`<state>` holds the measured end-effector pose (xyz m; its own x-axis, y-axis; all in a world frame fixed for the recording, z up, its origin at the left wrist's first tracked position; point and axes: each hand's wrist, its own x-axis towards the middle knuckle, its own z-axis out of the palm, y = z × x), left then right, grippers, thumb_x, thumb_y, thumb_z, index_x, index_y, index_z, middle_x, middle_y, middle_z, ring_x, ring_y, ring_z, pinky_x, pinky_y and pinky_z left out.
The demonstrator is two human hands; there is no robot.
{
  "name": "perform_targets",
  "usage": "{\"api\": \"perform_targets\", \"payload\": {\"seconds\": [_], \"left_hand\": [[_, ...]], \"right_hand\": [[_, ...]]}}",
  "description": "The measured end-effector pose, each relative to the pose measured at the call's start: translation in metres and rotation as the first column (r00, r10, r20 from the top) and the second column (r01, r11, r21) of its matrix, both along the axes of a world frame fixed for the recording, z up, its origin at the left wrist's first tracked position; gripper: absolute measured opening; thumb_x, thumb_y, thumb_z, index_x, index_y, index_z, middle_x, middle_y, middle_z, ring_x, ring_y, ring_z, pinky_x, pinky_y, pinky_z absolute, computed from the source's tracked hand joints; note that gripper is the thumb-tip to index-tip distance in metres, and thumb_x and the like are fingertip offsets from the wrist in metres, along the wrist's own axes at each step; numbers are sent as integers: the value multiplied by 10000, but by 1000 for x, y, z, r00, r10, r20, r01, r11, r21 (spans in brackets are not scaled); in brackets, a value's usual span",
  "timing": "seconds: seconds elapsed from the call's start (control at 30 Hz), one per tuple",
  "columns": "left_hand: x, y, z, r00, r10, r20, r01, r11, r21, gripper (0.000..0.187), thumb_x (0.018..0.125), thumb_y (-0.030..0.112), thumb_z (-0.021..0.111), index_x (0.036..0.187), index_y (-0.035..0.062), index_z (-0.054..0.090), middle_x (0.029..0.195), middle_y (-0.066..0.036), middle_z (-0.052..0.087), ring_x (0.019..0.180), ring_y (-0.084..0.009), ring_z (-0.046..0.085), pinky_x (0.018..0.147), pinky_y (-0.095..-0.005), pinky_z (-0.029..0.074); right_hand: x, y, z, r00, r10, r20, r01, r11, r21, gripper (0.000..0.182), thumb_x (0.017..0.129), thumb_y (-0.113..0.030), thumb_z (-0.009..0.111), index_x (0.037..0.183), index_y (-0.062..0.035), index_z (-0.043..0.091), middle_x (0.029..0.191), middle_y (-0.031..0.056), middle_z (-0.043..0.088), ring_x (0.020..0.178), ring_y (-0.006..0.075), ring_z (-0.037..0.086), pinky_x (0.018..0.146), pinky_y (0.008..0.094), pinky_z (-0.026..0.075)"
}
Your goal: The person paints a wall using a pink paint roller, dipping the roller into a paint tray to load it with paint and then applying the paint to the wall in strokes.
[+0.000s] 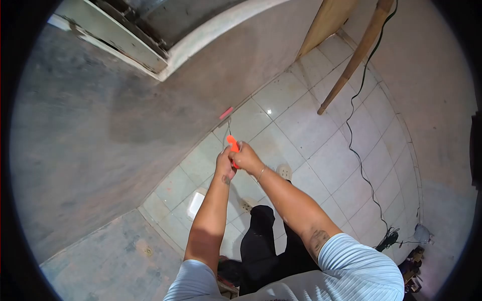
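Both hands are together in front of me on the orange handle of a small paint roller (pixel 232 143). My right hand (pixel 247 158) is closed around the handle. My left hand (pixel 224 161) is closed against it from the other side, its fingers partly hidden. A thin metal rod runs from the handle to the pinkish roller head (pixel 226 113), which is at the foot of the grey wall (pixel 186 100), just above the floor tiles. Whether the head touches the wall is hard to make out.
Left of my feet, a white container (pixel 196 203) sits on the tiled floor (pixel 301 135). A wooden pole (pixel 356 60) slants down at the upper right. A dark cable (pixel 359 155) trails along the floor to a tangle (pixel 388 239). A window frame (pixel 160 70) juts out upper left.
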<state>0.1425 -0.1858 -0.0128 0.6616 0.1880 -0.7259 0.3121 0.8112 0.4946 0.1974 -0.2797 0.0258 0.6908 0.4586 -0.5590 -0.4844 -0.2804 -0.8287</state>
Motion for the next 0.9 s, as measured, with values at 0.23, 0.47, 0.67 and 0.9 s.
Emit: {"api": "perform_targets", "payload": {"seconds": [0.23,0.47,0.67,0.9], "left_hand": [[-10,-46,70,1000,-4,1,4,998,65,226,950,227,532,1007,14,583,911,-68,619,812,-143,597,711,-292,486],[19,-29,21,998,-28,-50,35,990,134,222,950,212,532,998,2,588,840,-73,621,756,-157,601,655,-285,472],[27,-28,-44,997,-23,-67,31,993,118,219,953,211,521,979,6,594,798,-70,620,680,-154,595,556,-296,452],[36,-28,-52,996,-48,-71,56,991,121,253,958,226,517,1016,-8,594,880,-85,643,738,-162,613,625,-294,472]], "right_hand": [[-7,-50,65,999,29,-17,-28,999,45,312,779,-114,601,1004,85,520,842,152,613,709,205,607,621,342,498],[19,-33,35,962,-145,-231,177,976,125,240,788,-56,575,989,70,537,745,90,584,563,128,542,479,268,418],[47,-31,-15,951,-18,-310,42,996,72,260,783,-49,578,999,90,541,751,96,594,573,138,554,492,277,438],[45,-33,-46,951,-22,-309,63,990,123,508,799,-45,574,1251,149,447,871,120,621,666,126,583,554,244,455]]}}
